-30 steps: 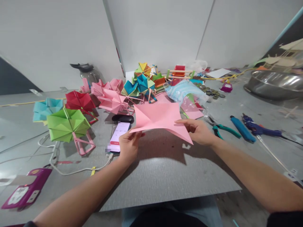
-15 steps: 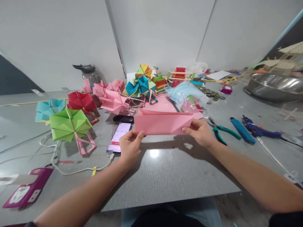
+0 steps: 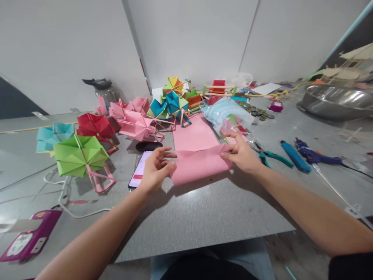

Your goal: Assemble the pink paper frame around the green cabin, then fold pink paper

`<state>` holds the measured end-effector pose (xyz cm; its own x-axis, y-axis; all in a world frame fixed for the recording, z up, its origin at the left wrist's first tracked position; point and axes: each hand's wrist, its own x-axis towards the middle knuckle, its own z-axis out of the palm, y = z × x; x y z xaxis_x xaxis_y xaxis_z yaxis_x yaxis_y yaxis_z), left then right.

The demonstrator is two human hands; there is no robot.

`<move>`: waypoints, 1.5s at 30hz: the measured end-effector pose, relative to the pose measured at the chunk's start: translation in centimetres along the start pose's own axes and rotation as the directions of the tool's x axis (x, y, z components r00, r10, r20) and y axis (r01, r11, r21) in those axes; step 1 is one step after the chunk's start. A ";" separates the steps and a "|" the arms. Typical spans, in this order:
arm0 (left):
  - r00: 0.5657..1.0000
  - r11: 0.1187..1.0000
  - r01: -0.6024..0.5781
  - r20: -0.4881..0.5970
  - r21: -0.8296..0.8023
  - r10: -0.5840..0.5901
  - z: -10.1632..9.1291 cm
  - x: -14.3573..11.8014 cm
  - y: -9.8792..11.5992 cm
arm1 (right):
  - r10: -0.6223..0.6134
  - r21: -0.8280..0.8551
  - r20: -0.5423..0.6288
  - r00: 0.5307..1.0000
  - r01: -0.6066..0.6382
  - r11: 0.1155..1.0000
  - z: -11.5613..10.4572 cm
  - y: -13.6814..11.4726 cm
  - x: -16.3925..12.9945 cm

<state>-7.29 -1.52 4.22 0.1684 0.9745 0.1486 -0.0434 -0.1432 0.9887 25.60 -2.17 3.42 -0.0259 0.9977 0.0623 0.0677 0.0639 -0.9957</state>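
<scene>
1. Both hands are pinching a folded pink paper sheet (image 3: 198,165) lying on the grey table (image 3: 204,217), middle of the scene. The left hand (image 3: 154,169) grips its left end, fingers half spread; the right hand (image 3: 240,155) holds the right end.
2. I'd say keep the edges lined up and run a fingertip along the fold so the crease comes out sharp.
3. A flat pink sheet (image 3: 194,136) sits just beyond it, touching.
4. A phone (image 3: 139,171) lies right under the left hand, easy to bump.
5. Right side: pliers (image 3: 272,157), then a blue glue gun (image 3: 313,155).
6. Far left: a green folded paper model (image 3: 80,155) and a red one (image 3: 93,124).
</scene>
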 end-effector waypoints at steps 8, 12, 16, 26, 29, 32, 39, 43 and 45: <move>0.898 0.923 -0.087 0.431 0.376 -0.091 -0.9 -0.3 2.6 | 0.101 -0.050 0.391 0.915 -0.088 0.995 1.3 -2.1 -2.2; 0.638 0.927 0.225 0.674 0.299 -0.372 1.4 -2.3 2.6 | 0.120 -0.017 0.470 0.874 -0.127 0.992 3.3 -2.0 -3.4; 0.722 0.906 0.241 0.559 0.349 -0.407 3.4 -3.7 1.6 | 0.051 0.106 0.333 0.941 -0.091 0.990 4.7 -0.9 -3.3; 0.953 0.958 0.238 0.151 0.159 -0.262 5.2 -5.0 -1.2 | 0.296 0.132 0.102 0.950 -0.307 0.942 5.6 0.1 -4.1; 0.950 0.958 0.246 0.162 0.144 -0.268 5.7 -5.7 -1.2 | 0.299 0.152 0.149 0.943 -0.320 0.935 6.9 0.1 -5.1; 0.957 0.968 0.219 0.167 0.123 -0.237 5.7 -6.0 -1.1 | 0.269 0.165 0.130 0.954 -0.288 0.943 7.5 0.2 -5.3; 0.981 0.966 0.164 0.140 -0.200 -0.138 4.8 -5.1 -1.4 | 0.231 0.154 0.205 0.951 -0.264 0.952 6.9 0.4 -4.9; 0.984 0.949 0.112 0.165 -0.294 -0.065 4.2 -4.9 -1.9 | 0.231 0.163 0.288 0.929 -0.286 0.944 6.7 0.1 -5.2; 0.985 0.957 0.082 0.168 -0.278 -0.036 4.0 -4.9 -2.0 | 0.231 0.165 0.301 0.925 -0.289 0.943 6.7 0.0 -5.3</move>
<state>-4.12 -6.65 1.55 0.3332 0.9359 0.1142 -0.3012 -0.0091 0.9535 19.10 -7.60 2.67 -0.3091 0.9312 -0.1930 -0.0927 -0.2315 -0.9684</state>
